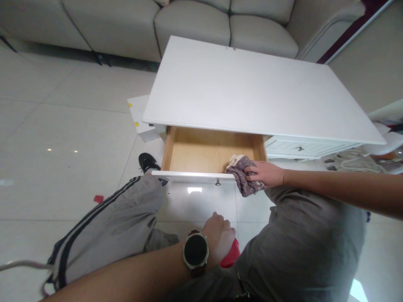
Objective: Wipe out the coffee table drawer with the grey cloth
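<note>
My right hand (264,173) is closed on a purple-brown cloth (244,176) with a pale edge. The cloth lies over the front right corner of a pulled-out wooden drawer (204,149), its lower part hanging outside the white front panel. A small metal knob (218,182) sits on that panel. Between my knees, my left hand (220,235) is curled with its back toward me, a watch on the wrist. A smooth red object (231,255) shows from under its palm; its kind is hidden.
The drawer belongs to a white coffee table (261,92), which has another drawer front (302,147) at right. A grey sofa (192,27) stands behind. A white box (141,111) is left of the table. A red scrap (98,199) lies on the tiled floor. Cables (352,161) lie at right.
</note>
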Demonstrator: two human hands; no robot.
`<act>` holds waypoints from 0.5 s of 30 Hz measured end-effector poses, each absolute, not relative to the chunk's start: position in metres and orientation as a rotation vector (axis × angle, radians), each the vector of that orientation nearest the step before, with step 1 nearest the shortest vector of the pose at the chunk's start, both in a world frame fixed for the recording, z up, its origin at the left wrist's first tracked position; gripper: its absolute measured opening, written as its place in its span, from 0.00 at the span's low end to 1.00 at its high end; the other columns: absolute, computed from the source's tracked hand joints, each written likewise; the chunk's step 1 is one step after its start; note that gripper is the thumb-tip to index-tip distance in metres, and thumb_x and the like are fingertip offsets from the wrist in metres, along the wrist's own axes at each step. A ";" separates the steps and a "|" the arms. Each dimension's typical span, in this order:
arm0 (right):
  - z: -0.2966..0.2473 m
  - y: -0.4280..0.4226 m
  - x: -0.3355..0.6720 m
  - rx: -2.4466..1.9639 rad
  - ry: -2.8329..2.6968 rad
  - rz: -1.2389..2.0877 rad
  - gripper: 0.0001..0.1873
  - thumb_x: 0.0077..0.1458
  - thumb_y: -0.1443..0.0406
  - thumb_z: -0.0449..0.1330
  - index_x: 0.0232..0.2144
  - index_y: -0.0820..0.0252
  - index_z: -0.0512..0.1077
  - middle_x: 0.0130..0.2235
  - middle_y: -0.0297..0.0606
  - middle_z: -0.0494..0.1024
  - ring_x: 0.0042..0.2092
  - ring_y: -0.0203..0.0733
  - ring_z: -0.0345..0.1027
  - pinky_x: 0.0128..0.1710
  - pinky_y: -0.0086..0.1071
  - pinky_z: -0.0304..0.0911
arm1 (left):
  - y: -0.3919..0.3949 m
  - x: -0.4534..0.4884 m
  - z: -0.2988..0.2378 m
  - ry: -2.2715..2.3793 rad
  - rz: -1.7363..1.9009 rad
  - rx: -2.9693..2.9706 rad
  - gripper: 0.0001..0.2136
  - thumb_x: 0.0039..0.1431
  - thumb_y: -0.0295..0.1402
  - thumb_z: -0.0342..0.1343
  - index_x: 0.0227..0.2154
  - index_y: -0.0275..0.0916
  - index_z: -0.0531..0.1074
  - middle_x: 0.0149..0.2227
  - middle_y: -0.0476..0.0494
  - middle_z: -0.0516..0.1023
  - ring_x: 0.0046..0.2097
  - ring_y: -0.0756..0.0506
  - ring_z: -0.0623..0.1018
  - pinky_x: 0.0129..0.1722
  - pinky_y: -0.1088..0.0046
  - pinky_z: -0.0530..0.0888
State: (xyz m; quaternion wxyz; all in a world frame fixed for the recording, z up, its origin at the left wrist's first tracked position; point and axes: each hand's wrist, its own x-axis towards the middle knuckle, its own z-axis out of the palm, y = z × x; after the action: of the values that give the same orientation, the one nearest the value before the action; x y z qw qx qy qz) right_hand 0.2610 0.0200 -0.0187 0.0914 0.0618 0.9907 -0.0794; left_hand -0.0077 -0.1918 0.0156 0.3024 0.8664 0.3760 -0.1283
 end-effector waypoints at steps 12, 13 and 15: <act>-0.023 0.024 0.229 0.059 3.064 -0.169 0.18 0.56 0.60 0.64 0.49 0.55 0.74 0.52 0.47 0.71 0.52 0.53 0.63 0.45 0.43 0.63 | -0.196 -0.008 0.005 1.060 -0.322 2.263 0.13 0.68 0.26 0.52 0.38 0.37 0.83 0.37 0.38 0.82 0.42 0.40 0.78 0.43 0.61 0.71; -0.024 0.024 0.226 0.038 3.083 -0.151 0.18 0.56 0.60 0.64 0.49 0.55 0.74 0.52 0.47 0.71 0.52 0.53 0.63 0.44 0.43 0.62 | -0.197 -0.008 0.004 1.069 -0.321 2.254 0.13 0.67 0.26 0.52 0.38 0.37 0.83 0.36 0.37 0.82 0.42 0.40 0.78 0.43 0.60 0.71; -0.025 0.022 0.219 -0.008 3.109 -0.100 0.16 0.58 0.59 0.64 0.48 0.55 0.74 0.52 0.47 0.71 0.51 0.52 0.64 0.44 0.43 0.61 | -0.196 -0.008 0.002 1.059 -0.321 2.244 0.13 0.67 0.26 0.52 0.39 0.37 0.83 0.36 0.37 0.81 0.41 0.40 0.77 0.43 0.59 0.71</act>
State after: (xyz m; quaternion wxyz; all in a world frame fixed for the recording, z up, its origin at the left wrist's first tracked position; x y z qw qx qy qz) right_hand 0.2190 0.0223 -0.0252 0.0155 -0.0026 0.9994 -0.0323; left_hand -0.0078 -0.1964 0.0020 0.3144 0.8515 0.4016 -0.1218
